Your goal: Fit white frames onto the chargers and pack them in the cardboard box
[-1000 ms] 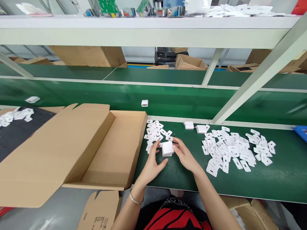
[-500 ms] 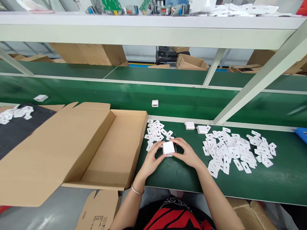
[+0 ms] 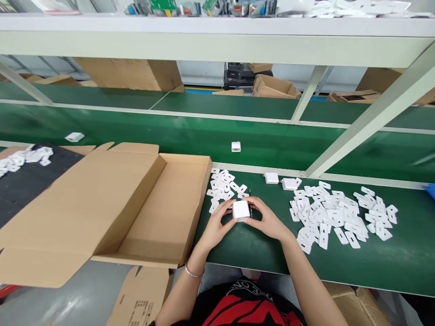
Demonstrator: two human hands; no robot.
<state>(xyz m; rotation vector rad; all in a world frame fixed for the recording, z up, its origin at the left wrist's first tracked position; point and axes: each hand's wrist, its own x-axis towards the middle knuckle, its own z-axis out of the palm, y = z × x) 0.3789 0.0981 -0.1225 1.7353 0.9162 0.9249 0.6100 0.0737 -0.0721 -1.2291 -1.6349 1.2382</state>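
Head view, white block (image 3: 241, 210) between both hands' grip (image 3: 241, 211)

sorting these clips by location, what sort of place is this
Probably a factory assembly bench: a green conveyor-like belt carries white plug-type units, piles of small white plates lie on the worktop, and circuit boards sit on the shelf above.

The left hand (image 3: 216, 227) and right hand (image 3: 267, 220) gripped a white block (image 3: 241, 210) from opposite sides. Small white slotted pieces (image 3: 222, 184) lay just beyond it; a larger spread (image 3: 331, 213) covered the green bench (image 3: 265, 246) to the right. An open cardboard box (image 3: 149, 210) stood left of the hands.
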